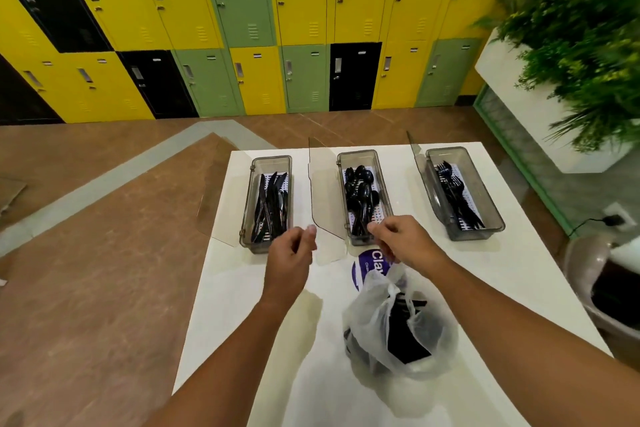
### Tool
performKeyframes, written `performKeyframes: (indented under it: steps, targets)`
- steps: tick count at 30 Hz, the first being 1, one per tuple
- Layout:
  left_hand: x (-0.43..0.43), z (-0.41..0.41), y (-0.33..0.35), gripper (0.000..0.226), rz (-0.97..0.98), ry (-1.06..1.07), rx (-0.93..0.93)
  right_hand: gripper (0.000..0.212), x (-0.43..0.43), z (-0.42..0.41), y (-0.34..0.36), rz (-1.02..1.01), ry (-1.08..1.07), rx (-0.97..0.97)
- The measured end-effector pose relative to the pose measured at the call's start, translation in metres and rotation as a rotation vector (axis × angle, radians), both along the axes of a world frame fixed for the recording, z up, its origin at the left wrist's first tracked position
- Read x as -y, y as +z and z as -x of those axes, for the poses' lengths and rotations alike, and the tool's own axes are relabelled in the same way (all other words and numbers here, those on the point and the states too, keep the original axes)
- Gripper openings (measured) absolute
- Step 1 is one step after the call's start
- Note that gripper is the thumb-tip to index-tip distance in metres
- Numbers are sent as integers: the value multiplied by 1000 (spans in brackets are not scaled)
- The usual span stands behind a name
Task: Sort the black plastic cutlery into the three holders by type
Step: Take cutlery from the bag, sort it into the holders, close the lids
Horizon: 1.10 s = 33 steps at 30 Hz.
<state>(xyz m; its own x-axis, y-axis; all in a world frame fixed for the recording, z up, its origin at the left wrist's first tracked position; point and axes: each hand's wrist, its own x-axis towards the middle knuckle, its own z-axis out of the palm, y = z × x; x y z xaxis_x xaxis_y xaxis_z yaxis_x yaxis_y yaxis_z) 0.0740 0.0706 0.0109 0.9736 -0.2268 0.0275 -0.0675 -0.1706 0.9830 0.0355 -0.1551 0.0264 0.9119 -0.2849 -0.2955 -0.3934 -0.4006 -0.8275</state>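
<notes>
Head view, straight down my two bare arms onto the white table (502, 270). Three smoky holders line its far edge, each lid flipped open to its left. Far-left corner, first holder (256, 246): knives (270, 204), lying lengthwise. Middle of the far edge, second holder (356, 153): spoons (360, 191), heaped, bowls toward the far end. Far-right corner, third holder (485, 198): forks (453, 191), tines away from me.

My left hand (289, 260) hangs over the gap between the knife and spoon holders, just off their near ends. Fingers loosely curled, thumb close to forefinger, and I can see nothing in it.

My right hand (408, 243) is at the near end of the spoon holder, thumb and forefinger tips drawn together right over its rim; whether anything sits between them, I cannot tell. Lower down, the curled fingers grip the top of the bag (370, 315), which runs up into that hand.

That bag slumps mid-table, thin and whitish, with more black cutlery (405, 333) showing dark through it. Behind it, partly covered, a round purple sticker (362, 270) lies flat on the table.

Beyond the far edge: brown floor, then lockers (239, 0) in yellow, green and black. A plant (581, 55) stands off to the right.
</notes>
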Motion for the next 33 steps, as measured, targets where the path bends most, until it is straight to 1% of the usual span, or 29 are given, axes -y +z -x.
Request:
performKeyframes:
  steps: [1,3,4,5,7,8,9,10,12,14,15,18,21,23,25,26,29,33]
  targets:
    - [6,13,0,48,-12,-92,-32,44,2,12,1,-1,-2,-15]
    - [16,27,-3,54,-131,-279,-96,46,1,25,3,-2,-6,-24]
    - [23,35,-2,56,-221,-383,-117,46,0,32,3,-1,-12,-24]
    - [30,42,1,63,-334,-486,-125,46,0,39,4,8,-9,-38]
    - [44,54,3,83,-602,-636,-96,44,-2,54,2,30,41,-118]
    - [50,57,0,84,-719,-673,-55,41,-3,62,0,37,90,-180]
    - [55,59,-3,76,-793,-688,-19,35,-4,68,-3,52,150,-256]
    - [60,62,-5,62,-809,-685,-2,29,-4,75,-6,87,211,-328]
    - [62,66,-6,39,-723,-623,-25,22,-4,84,-16,240,319,-428]
    - [61,66,-5,22,-637,-557,-29,24,-4,91,-25,447,347,-431]
    - [60,66,-3,19,-607,-536,-20,24,-3,95,-28,528,337,-417]
    - [58,63,4,21,-565,-517,-4,24,3,103,-32,646,340,-439]
    - [55,61,10,23,-539,-533,-3,33,6,106,-39,709,315,-486]
    - [55,61,12,24,-542,-539,-19,45,0,102,-45,755,294,-456]
    - [57,62,10,23,-554,-536,-25,62,-7,99,-54,737,275,-437]
    - [57,63,10,23,-559,-533,-30,66,-11,99,-57,732,295,-433]
    - [58,65,7,26,-561,-517,-39,61,-15,102,-65,814,369,-425]
    - [58,65,7,28,-543,-484,-39,59,-13,105,-73,854,334,-406]
